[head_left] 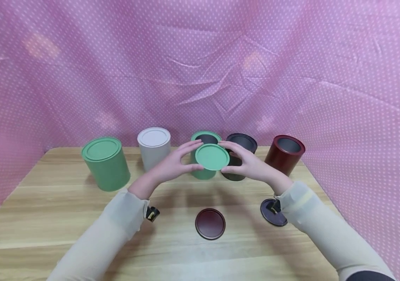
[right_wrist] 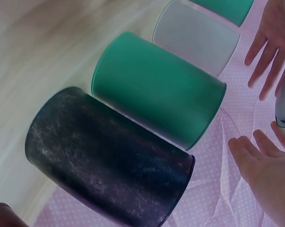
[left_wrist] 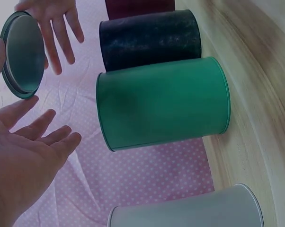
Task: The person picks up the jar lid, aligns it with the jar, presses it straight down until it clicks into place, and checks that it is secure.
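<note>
Green round lid | left hand + right hand, fingers clamping edge | likely capping; next: align over 12-o'clock open green cylindrical can

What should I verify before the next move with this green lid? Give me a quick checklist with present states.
1. Green lid supported from both sides: ok; the left hand and right hand hold opposite edges.
2. Middle green can, the likely target, uncovered: ok.
3. Lid touching that can: not ok; both wrist views show a gap between them.
4. Can's inside free of contents: cannot tell; its bottom does not show.
5. Loose lids out of the way: ok; the dark red lid and black lid lie on the table, nearer the person than the cans.
</note>
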Demonstrator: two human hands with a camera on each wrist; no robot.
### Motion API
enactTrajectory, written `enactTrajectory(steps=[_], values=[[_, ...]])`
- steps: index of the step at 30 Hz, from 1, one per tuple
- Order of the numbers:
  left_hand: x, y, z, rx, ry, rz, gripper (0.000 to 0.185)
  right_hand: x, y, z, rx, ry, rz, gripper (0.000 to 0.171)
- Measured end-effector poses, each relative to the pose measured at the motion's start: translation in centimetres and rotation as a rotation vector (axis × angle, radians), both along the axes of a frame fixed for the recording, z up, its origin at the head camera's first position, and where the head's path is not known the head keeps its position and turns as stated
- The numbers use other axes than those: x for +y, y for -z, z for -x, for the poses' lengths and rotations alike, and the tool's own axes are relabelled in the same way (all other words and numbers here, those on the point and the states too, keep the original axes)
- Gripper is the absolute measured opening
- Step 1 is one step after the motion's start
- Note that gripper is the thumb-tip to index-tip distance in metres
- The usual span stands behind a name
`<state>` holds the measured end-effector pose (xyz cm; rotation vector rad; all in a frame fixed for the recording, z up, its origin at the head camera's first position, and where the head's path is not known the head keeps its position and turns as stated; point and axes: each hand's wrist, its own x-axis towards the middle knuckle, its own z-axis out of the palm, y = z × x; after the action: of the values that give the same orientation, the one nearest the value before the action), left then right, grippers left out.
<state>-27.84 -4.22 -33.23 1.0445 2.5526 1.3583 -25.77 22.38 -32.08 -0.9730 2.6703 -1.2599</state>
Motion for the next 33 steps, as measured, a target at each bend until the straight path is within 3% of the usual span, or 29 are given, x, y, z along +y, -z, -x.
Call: enactTrajectory(steps=[5, 10, 14, 20, 23, 29, 33], values=[[0.1, -0.1, 0.6, -0.012, -0.006, 0.005, 0.074, 0.2, -0.4, 0.7, 0.038, 0.011, -0.049, 0.074], [0.2, -0.2, 1.3, -0.039, -0.023, -0.011, 0.074, 0.4, -0.8, 1.6, 0.050, -0.023, -0.033, 0.072], [0.3, -0.2, 1.9, -0.090, -0.035, -0.052, 0.074, 0.4, -1.3, 2.5, 0.037, -0.031, -0.036, 0.071], [0.5, -0.2, 2.7, -0.168, -0.060, -0.090, 0.074, 0.5, -1.9, 3.9, 0.005, 0.025, -0.088, 0.070], [0.6, -0.4, 3.4, -0.169, -0.066, -0.085, 0.074, 0.6, -2.0, 4.6, -0.023, 0.032, -0.100, 0.069], [0.8, -0.7, 5.1, -0.100, -0.059, -0.030, 0.072, 0.8, -1.9, 6.1, -0.076, 0.036, -0.092, 0.066], [0.8, -0.6, 6.0, -0.107, -0.050, -0.025, 0.071, 0.6, -1.9, 7.1, -0.083, 0.052, -0.114, 0.066]])
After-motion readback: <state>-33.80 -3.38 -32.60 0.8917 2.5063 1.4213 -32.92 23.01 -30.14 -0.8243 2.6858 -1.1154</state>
